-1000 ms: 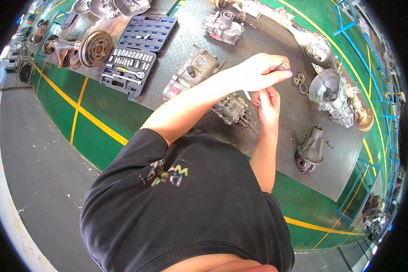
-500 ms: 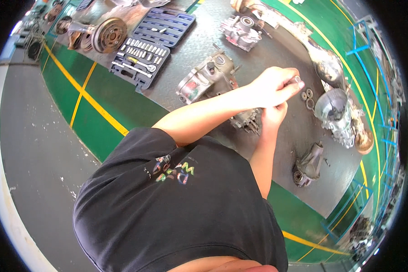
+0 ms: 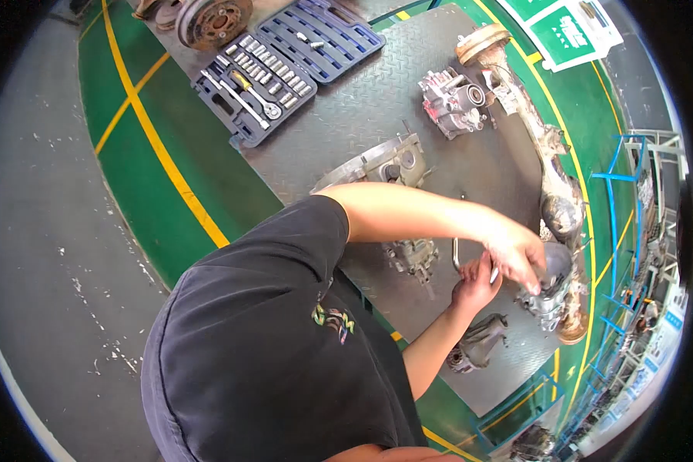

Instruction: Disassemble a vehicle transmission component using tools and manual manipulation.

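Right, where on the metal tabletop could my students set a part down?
Bare tabletop shows between the socket case and red-marked gearbox, and between that gearbox, the long axle and the left forearm. Crowded: the right edge, where the left hand overlaps in view the silver bell housing beside the axle.

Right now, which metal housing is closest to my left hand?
The silver bell-mouthed housing beside the long axle; it alone is partly hidden behind your left hand in this view.
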Available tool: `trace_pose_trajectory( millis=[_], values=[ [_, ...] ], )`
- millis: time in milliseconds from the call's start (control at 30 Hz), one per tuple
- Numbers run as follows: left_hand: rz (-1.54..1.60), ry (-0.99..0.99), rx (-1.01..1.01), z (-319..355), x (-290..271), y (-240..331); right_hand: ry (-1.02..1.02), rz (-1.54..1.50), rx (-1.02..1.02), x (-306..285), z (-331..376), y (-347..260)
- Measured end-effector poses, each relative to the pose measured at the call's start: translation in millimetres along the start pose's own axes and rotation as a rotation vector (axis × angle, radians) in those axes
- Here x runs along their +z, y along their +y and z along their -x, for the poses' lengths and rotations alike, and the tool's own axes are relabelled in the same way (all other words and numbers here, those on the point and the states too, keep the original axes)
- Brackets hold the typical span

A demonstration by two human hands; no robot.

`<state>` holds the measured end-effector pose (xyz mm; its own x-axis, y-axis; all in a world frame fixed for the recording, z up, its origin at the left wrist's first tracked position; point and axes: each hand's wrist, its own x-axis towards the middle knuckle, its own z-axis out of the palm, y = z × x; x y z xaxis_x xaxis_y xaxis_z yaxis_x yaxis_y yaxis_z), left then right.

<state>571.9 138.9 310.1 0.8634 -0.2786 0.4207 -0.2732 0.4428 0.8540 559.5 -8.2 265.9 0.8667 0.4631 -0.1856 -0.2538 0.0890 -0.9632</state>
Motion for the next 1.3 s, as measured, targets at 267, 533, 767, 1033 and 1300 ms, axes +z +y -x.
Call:
trace_pose_trajectory(
  millis=[267, 533, 767, 1033, 1300],
  values=[
    [0.255, 0.059, 0.087, 28.6, 3.6, -8.7, 0.077, 0.054, -0.125, -4.5, -0.9, 10.8],
    [0.167, -0.043, -0.047, 25.5, -6.0, -5.9, 0.326, 0.055, -0.235, -9.4, -4.4, 29.7],
    [0.049, 0.148, 0.086, 25.2, -12.9, -19.4, 0.262, 0.098, -0.467, 14.3, -21.3, 25.2],
    [0.093, 0.227, 0.141, 22.4, -21.0, -20.7, 0.199, 0.089, -0.245, 17.7, -49.6, 13.3],
    [0.073, 0.354, 0.19, 17.4, -30.4, -16.8, 0.08, 0.121, -0.217, 19.9, -75.0, 4.4]
  ],
)
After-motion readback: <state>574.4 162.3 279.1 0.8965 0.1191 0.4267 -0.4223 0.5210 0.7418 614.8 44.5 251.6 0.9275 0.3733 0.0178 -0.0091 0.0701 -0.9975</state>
